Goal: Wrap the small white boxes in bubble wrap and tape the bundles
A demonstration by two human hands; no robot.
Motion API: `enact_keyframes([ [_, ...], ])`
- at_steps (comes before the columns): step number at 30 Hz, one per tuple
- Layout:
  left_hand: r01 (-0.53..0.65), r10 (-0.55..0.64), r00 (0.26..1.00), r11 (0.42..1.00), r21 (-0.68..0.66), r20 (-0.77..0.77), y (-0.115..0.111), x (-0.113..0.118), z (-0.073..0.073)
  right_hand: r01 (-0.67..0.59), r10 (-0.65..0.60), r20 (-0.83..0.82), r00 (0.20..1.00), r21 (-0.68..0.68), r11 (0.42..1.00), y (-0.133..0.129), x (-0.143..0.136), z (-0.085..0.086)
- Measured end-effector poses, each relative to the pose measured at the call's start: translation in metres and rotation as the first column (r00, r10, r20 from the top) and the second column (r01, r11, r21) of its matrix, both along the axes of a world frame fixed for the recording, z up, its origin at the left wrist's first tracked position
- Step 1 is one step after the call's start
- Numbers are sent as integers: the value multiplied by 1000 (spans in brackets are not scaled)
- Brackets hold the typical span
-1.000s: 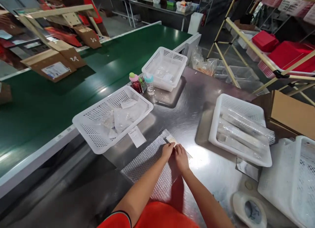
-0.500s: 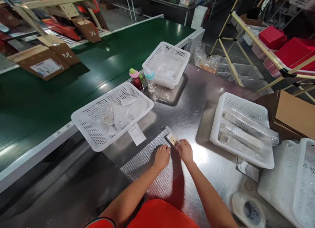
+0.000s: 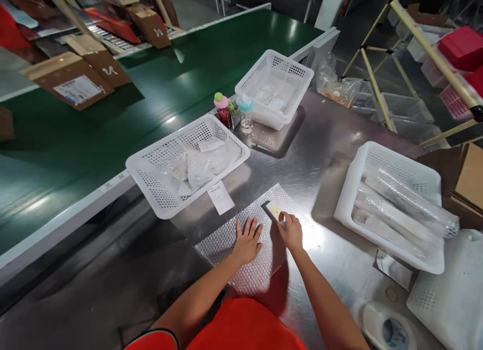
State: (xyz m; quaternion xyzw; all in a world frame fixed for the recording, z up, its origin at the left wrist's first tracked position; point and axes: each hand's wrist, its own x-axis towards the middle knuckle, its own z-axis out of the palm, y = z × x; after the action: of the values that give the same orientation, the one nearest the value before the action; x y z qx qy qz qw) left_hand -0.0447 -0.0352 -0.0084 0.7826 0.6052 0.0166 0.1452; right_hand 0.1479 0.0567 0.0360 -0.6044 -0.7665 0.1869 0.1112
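Observation:
A sheet of bubble wrap (image 3: 249,274) lies on the metal table in front of me. My left hand (image 3: 247,243) rests flat on it with fingers spread. My right hand (image 3: 291,233) pinches the near end of a small flat packet (image 3: 273,210), pale with a dark end, over the far right part of the sheet. What is printed on the packet is too small to read. Just beyond the wrap, a white paper slip (image 3: 221,198) lies beside a white basket (image 3: 166,212) of clear bags.
Two lidded bottles (image 3: 246,119) stand near a second white basket (image 3: 277,122). To the right, a basket (image 3: 341,209) holds bubble-wrapped rolls; a tape roll (image 3: 392,332) lies at the lower right. A green conveyor (image 3: 181,83) carrying cardboard boxes (image 3: 75,83) runs along the far side.
My left hand has opened and spread flat on the bubble wrap. The bubble wrap now extends beneath the packet, which stays in my right hand. The view has shifted, moving the surroundings.

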Motion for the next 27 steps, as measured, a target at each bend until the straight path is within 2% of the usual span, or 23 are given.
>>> enact_keyframes([
  [5, -16, 17, 999, 999, -31, 28, 1, 0, 4, -11, 13, -46, 999, 50, 999, -7, -3, -3],
  [13, -19, 23, 999, 996, -88, 47, 3, 0, 8, -13, 13, -12, 1000, 24, 1000, -15, -9, 4],
  [15, -25, 31, 998, 995, -101, 57, 3, -1, 14, 2, -2, -6, 1000, 46, 999, -11, -7, 4],
  [18, -72, 86, 986, 992, -103, 144, 8, 0, 30, 123, -129, 77, 989, 84, 989, 5, 3, 2],
  [19, -133, 161, 959, 982, -134, 235, 12, 3, 36, 174, -183, 114, 976, 86, 981, 13, 7, 0],
  [20, -214, 273, 898, 956, -199, 345, 17, 7, 42, 215, -225, 149, 963, 80, 973, 20, 12, -2],
  [22, -341, 517, 686, 850, -401, 512, 31, 21, 49, 256, -263, 196, 945, 60, 965, 35, 20, -5],
  [24, -368, 685, 489, 723, -584, 540, 46, 37, 49, 258, -259, 224, 940, 32, 966, 48, 26, -6],
  [27, -335, 789, 348, 609, -720, 506, 67, 57, 39, 244, -235, 257, 937, -5, 970, 61, 31, 0],
])
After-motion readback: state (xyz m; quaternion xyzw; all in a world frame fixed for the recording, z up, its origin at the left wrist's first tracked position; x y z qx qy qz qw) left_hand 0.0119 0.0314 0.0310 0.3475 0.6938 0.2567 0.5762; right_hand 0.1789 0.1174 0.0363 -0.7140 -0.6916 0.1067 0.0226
